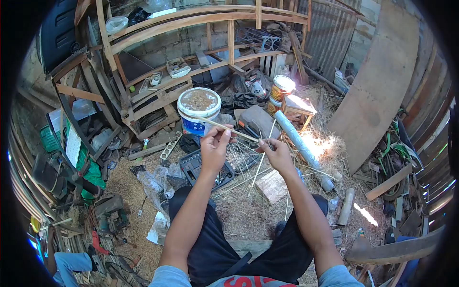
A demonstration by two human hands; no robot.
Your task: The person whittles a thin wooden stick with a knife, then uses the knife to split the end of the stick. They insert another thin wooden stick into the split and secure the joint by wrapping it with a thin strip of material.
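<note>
While your knees stood apart above a littered floor [126,191], a thin pale strip [245,136] spanned the space between your 2 hands, out in front of your lap. Your left hand [216,147] had its grip closed on the strip, thumb against fingers, and a free length ran on up and to the left, its tip showing against a white and blue bucket [193,125]. Your right hand [278,155] pinched the strip between thumb and fingertips, where the other end seemed to stop.

Handling it well, in my judgement, called for light, even pressure from both hands, since so slender a piece looked likely to bend or split under a hard twist. Thumbs set in line along it promised a steadier stretch, and slow fingers were safer against splinters. The free tip needed room from the bucket.

Lower down, an open tool case [191,167] lay by your left wrist, a pale wooden block [271,186] below your right hand, and a grey-blue tube [300,143] slanted beyond it; loose strips [262,158] lay scattered among them.
</note>
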